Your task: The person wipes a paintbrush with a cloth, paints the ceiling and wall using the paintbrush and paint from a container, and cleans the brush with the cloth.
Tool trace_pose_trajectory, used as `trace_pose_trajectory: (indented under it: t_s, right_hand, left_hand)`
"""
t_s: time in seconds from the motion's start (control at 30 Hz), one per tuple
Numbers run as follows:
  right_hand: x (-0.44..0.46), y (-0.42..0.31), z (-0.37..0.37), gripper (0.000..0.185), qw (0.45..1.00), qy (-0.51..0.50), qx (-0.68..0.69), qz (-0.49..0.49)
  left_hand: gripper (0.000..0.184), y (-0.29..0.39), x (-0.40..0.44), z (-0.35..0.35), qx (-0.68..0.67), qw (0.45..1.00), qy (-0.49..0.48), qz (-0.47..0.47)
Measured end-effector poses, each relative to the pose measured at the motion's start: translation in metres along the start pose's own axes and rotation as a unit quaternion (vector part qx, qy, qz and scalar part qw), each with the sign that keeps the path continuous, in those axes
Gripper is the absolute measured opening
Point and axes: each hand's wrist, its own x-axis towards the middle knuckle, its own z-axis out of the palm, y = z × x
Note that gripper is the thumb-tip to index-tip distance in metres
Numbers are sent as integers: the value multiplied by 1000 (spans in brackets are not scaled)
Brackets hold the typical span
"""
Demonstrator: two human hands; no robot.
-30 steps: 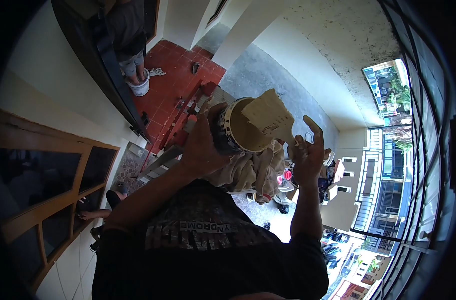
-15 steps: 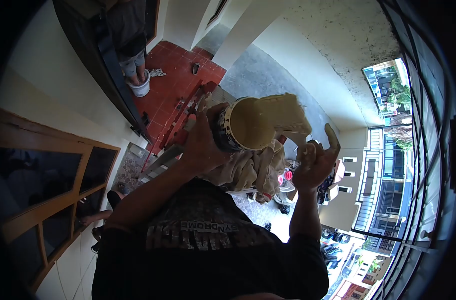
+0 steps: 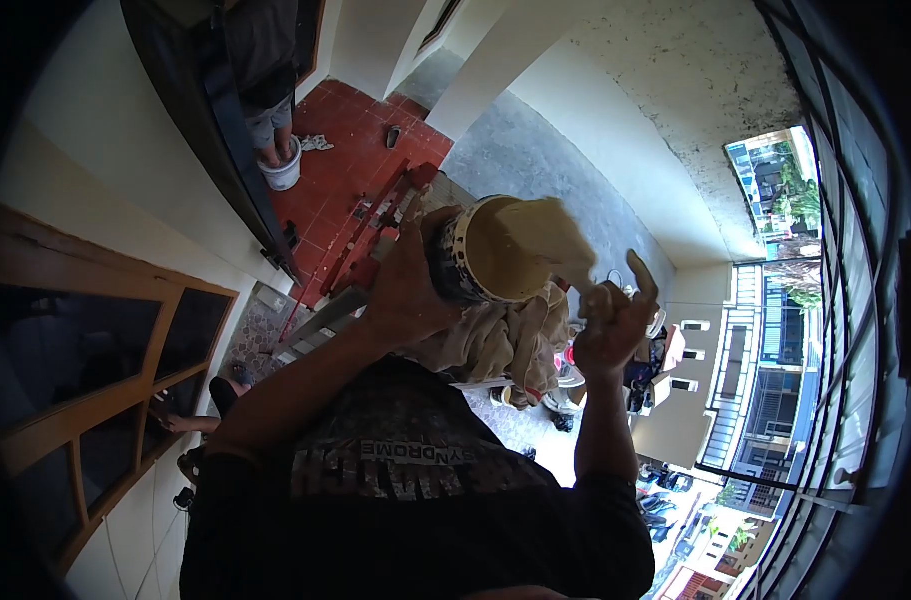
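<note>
Left hand (image 3: 410,285) wrapped round the outside of a patterned can (image 3: 452,262), gripping it from the left side. Can sits mid-scene, in front of the chest, tilted so the mouth faces up and right; cream-yellow coating on the inside wall. Right hand (image 3: 615,325) closed on the handle end of a wide brush (image 3: 555,240), one finger sticking out away from the grip. Brush head cream-coated, blurred, overlapping the right side of the can mouth; can't tell if it touches the rim. Right-hand fingers look smeared with the same pale stuff.

Bunched tan cloth (image 3: 515,340) just nearer than the can, partly behind it in view. Dark shirt (image 3: 405,490) with lettering fills the near middle.

Far left: another person (image 3: 265,75) in grey shorts at a white bucket (image 3: 283,178) on red tiles (image 3: 340,175); a pale rag (image 3: 316,143) lies just right of the bucket. Near left: a different person's hand (image 3: 177,424) beside a wood-framed window (image 3: 105,412), contact unclear, rest of that person mostly hidden. Far middle: grey floor (image 3: 525,145) along a pale, stained wall (image 3: 615,120). Right: barred fence (image 3: 743,345), boxes (image 3: 665,370) near the right forearm.
</note>
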Motion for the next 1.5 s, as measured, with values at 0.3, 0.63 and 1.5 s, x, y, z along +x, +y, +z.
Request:
trace_pose_trajectory:
  t_s: [0.3, 0.63, 1.5]
  right_hand:
    - [-3, 4, -2, 49, 992, -60, -105, 37]
    - [-6, 4, 0, 47, 996, -22, -84, 12]
    - [-19, -9, 16, 71, 991, -13, 48, 120]
  left_hand:
    - [107, 4, 1, -4, 22, 999, 0, 31]
    - [110, -2, 0, -1, -17, 999, -28, -24]
    - [103, 12, -29, -7, 125, 951, 166, 227]
